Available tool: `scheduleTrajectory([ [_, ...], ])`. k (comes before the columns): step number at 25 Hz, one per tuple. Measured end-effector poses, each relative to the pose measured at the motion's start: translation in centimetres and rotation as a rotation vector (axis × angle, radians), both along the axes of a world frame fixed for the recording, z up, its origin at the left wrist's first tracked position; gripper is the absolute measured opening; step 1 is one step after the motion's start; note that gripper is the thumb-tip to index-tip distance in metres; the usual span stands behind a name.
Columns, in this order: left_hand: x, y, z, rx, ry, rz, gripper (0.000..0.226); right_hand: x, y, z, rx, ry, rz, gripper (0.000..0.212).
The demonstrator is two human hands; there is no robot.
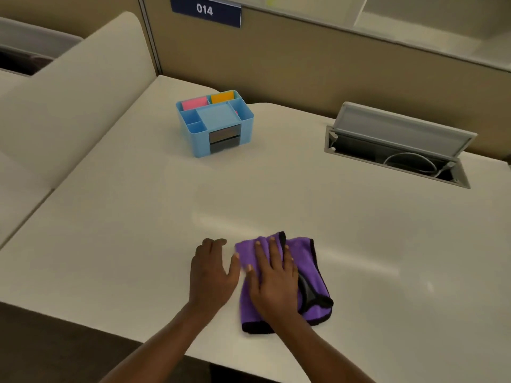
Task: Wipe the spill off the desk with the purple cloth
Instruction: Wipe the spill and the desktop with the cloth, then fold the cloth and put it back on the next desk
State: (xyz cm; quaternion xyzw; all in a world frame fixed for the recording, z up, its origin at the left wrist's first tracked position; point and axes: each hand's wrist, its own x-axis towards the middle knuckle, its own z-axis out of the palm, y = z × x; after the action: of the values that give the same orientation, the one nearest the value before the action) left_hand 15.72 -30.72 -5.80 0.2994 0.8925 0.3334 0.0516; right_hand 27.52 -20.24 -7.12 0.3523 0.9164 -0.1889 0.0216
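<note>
On the near part of the white desk, the purple cloth lay folded and edged in black, a short way in from the near edge and slightly right of centre. We saw the right hand pressed flat on top of it, palm down, fingers spread wide across the fabric and gripping nothing. The left hand rested palm down on the bare desktop just beside the cloth's left edge, fingers loosely extended, its thumb close to the fabric; we could not tell whether it touched. Both forearms reached in from the near edge, bare of sleeves. We could make out a faint glossy sheen on the surface just beyond the cloth, but could not say whether it was liquid or reflected light. Farther back and left of centre stood a light blue desk organiser, with pink and orange pads in its far compartments and a small dark drawer in its near face. At the far right, a grey cable hatch stood with its lid propped open, a white cable coiled inside. On the beige partition behind hung a blue sign reading 014.
</note>
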Motion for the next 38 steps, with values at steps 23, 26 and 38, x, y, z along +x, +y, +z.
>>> scheduleTrajectory([
  [23, 11.3, 7.2, 2.7, -0.141, -0.484, 0.044, 0.057, 11.1, 9.1, 4.3, -0.53, 0.122, -0.458, 0.029],
  [26, 10.1, 8.2, 3.4, -0.012, -0.765, 0.152, 0.044, 12.9, 11.7, 5.6, -0.867, 0.31, -0.588, 0.028],
  [38, 15.1, 22.5, 7.8, 0.121, -1.09, -0.337, 0.051, 22.3, 23.2, 10.3, -0.862, 0.779, -0.602, 0.05],
])
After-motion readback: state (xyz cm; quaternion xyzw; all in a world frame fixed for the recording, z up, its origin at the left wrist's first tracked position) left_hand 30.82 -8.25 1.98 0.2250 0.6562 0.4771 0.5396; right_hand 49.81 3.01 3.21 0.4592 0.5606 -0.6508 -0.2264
